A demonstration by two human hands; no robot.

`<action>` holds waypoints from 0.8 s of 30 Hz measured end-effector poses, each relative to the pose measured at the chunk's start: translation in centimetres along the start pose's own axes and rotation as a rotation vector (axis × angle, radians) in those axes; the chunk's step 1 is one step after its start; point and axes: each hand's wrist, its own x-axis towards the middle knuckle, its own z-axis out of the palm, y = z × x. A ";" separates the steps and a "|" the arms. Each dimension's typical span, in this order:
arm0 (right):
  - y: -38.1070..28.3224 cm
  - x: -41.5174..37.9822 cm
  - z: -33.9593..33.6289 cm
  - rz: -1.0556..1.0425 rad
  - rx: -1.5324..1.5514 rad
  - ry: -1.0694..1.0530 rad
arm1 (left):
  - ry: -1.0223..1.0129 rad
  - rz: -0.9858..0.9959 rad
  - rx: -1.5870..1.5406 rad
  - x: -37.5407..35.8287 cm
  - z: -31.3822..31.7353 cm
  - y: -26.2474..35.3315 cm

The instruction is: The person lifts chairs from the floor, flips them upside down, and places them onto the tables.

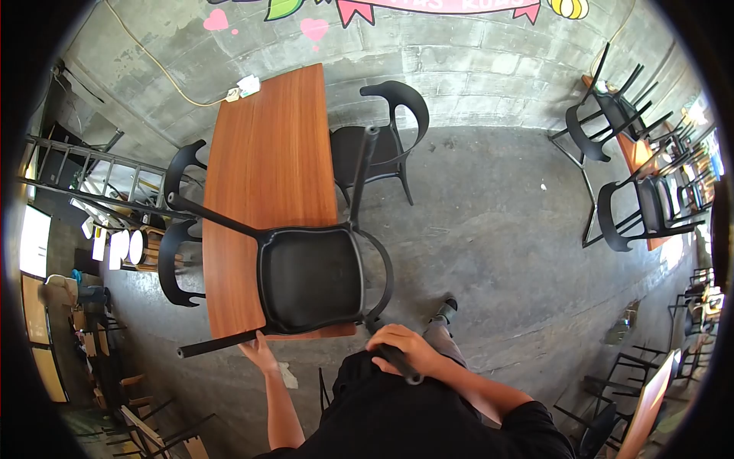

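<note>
A black chair [312, 279] lies upside down over the near end of a wooden table [267, 145], with its legs pointing up and outward. The curved backrest sticks out past the table's right edge. My right hand [405, 348] is wrapped round the near right leg, close to my body. At the near left leg, my left hand [260, 356] has its fingers closed against the leg where it meets the seat; part of the fingers is hidden behind it.
Another black chair [375, 145] stands upright at the table's right side. Two more chair backs [180, 264] show along its left side, near a metal ladder [99, 168]. White plugs [243, 88] sit on the table's far corner. Upturned chairs [654, 203] rest on a table at right.
</note>
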 end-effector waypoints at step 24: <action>6.8 -10.8 -25.6 0.566 0.148 0.128 | -1.601 -0.085 0.503 -24.9 22.8 2.6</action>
